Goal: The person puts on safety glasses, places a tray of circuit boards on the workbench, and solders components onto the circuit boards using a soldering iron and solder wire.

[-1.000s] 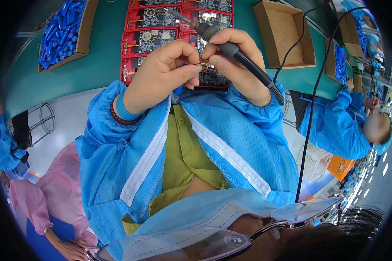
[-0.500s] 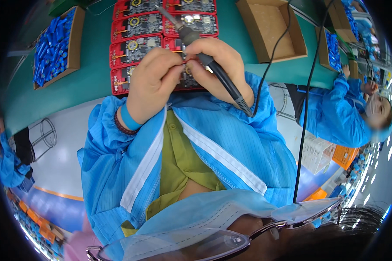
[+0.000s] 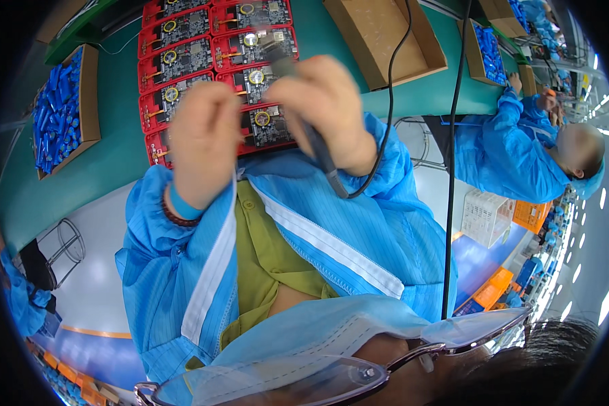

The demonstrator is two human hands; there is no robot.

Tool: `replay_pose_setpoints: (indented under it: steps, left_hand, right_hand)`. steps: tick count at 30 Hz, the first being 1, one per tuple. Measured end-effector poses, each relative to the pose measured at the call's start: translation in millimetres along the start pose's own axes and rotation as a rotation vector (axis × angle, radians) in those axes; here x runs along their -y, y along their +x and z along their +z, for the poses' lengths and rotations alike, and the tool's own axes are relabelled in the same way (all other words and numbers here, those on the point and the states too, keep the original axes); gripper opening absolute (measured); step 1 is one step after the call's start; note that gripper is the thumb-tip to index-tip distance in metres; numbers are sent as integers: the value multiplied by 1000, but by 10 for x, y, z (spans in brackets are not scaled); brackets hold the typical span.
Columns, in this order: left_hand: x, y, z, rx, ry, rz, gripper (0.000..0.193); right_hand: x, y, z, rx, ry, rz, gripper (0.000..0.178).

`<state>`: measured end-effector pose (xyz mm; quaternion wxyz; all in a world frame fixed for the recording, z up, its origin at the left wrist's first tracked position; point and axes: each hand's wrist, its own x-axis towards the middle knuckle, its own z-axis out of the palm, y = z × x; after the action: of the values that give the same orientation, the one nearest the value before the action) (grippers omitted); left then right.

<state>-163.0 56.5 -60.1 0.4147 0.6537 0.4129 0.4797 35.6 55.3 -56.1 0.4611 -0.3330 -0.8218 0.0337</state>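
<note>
My right hand (image 3: 328,111), blurred by motion, is wrapped round the dark handle of a soldering iron (image 3: 323,162). The iron's smeared tip end points up and away over the boards, and its cable runs off behind my wrist. Left of it, my left hand (image 3: 203,139) has its fingers curled together; blur hides whatever may be in them. Both hands hover apart over the near rows of green-black circuit boards (image 3: 183,59) in red plastic cases (image 3: 144,84), set in two columns. Yellow rings show on several boards. My hands cover parts of the nearest ones.
On the green table (image 3: 122,128), a cardboard box (image 3: 89,95) of blue cylindrical cells (image 3: 55,115) stands at left. An open cardboard box (image 3: 396,40) is at right, with another box of blue cells (image 3: 488,54) beyond. Black cables (image 3: 453,162) hang at right, near a seated co-worker (image 3: 514,152).
My hands, close together over a board before, have moved apart. The soldering iron has gone with my right hand. The whole view has shifted, so the boards appear farther left and lower.
</note>
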Motion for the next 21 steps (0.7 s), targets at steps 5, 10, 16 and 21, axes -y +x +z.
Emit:
replay_pose_setpoints:
  steps: [5,10,16,21]
  left_hand:
    - [46,125,-422,-197,-78,-100,8]
    - [161,36,-520,-150,-109,-171,10]
    - [273,-118,-784,-145,-52,-294,8]
    - [422,-215,-1061,-166,215,-179,6]
  right_hand:
    - [-474,-106,-513,-332,-319,292,27]
    - [-895,-100,-749,-560,384,537,18]
    - [-550,-69,-692,-426,-86,529,20]
    - [-29,10,-498,-19,170,490,29]
